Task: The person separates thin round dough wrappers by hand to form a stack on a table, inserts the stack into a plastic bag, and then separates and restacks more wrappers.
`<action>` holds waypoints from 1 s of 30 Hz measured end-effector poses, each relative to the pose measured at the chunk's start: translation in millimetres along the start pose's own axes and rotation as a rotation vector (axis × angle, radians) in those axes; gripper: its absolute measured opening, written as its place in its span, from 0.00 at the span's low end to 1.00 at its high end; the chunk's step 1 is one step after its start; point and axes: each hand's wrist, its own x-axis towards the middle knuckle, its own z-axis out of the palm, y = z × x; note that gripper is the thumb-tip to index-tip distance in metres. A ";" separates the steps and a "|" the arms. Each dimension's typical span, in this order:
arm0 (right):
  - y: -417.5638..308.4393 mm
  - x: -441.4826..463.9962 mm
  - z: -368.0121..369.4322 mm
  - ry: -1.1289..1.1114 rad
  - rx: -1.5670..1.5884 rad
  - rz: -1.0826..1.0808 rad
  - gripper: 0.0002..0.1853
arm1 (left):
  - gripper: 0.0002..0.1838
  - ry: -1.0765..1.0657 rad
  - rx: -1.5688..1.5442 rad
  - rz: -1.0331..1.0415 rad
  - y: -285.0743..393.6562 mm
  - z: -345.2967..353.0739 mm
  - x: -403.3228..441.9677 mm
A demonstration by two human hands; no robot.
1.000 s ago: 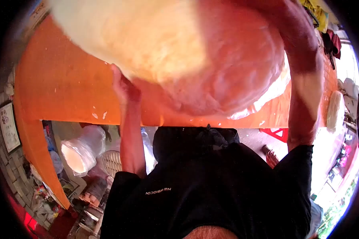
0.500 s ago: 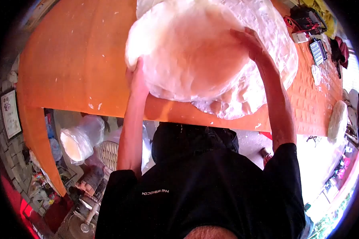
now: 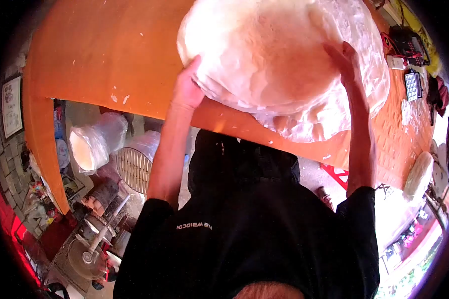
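Note:
A large, round, soft pale-white slab point(image 3: 264, 55) lies on an orange table. It has a thick, rounded rim and a hollowed, shaded middle; its material is hard to tell. Beneath it and out to its right spreads a crumpled whitish layer point(image 3: 374, 65). My left hand point(image 3: 189, 87) grips the slab's near left edge, its thumb on top and its other fingers hidden. Across the slab, my right hand point(image 3: 345, 62) rests at the right side of the hollow with its fingers apart.
The orange table point(image 3: 110, 55) has small white scraps on it. At the right are a dark gridded device point(image 3: 413, 85) and a black bag point(image 3: 409, 42). Below the table stand a plastic-wrapped roll point(image 3: 92, 142), a slatted round basket point(image 3: 134, 169) and a machine with a disc point(image 3: 87, 256).
The whole view has shifted, so the table and slab sit further up and right. Both hands stay at the slab, the left at its edge and the right at the far side.

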 end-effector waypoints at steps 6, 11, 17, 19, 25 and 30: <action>-136.9 -88.9 74.7 0.235 -0.611 -0.582 0.44 | 0.30 -0.159 0.024 0.017 18.0 7.4 -20.6; -177.5 -144.2 145.9 -0.131 -0.428 -0.672 0.38 | 0.33 -0.396 -0.028 0.033 25.6 24.1 -27.4; -179.3 -144.8 141.8 -0.156 -0.356 -0.533 0.23 | 0.26 -0.450 -0.018 -0.015 35.6 25.2 -24.5; -176.2 -144.1 147.1 -0.107 -0.313 -0.536 0.15 | 0.24 -0.409 0.043 -0.027 40.6 24.4 -24.4; -173.1 -162.2 165.6 0.045 -0.537 -0.657 0.18 | 0.26 -0.385 0.062 -0.078 41.7 23.4 -25.1; -181.6 -166.1 174.2 0.100 -0.503 -0.692 0.28 | 0.31 -0.386 0.133 -0.042 38.8 21.6 -26.1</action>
